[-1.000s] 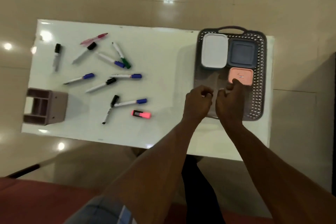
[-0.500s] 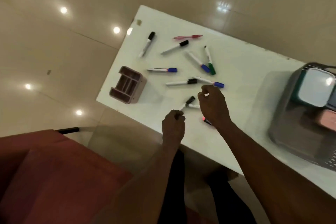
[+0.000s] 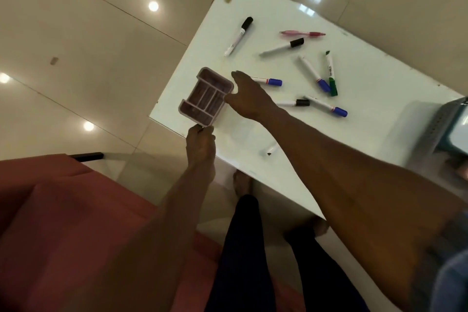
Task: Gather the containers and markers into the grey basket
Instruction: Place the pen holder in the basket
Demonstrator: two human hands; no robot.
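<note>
Both hands close on the pink divided organiser (image 3: 205, 97) at the table's near-left corner

Head view: the right hand (image 3: 249, 99) cups the organiser's far-right end, thumb and fingers spread round it, while the left hand (image 3: 201, 145) pinches its near corner; whether it is lifted yet I cannot tell. This looks like the pick-up of the last container; next it likely needs carrying right to the grey basket (image 3: 449, 121), only just in view at the right edge of the white table (image 3: 367, 139). Markers, such as the blue-capped marker (image 3: 268, 81) just beside the right hand, lie scattered on the table. Half a second ago both hands hovered curled over the markers, well short of the organiser
</note>
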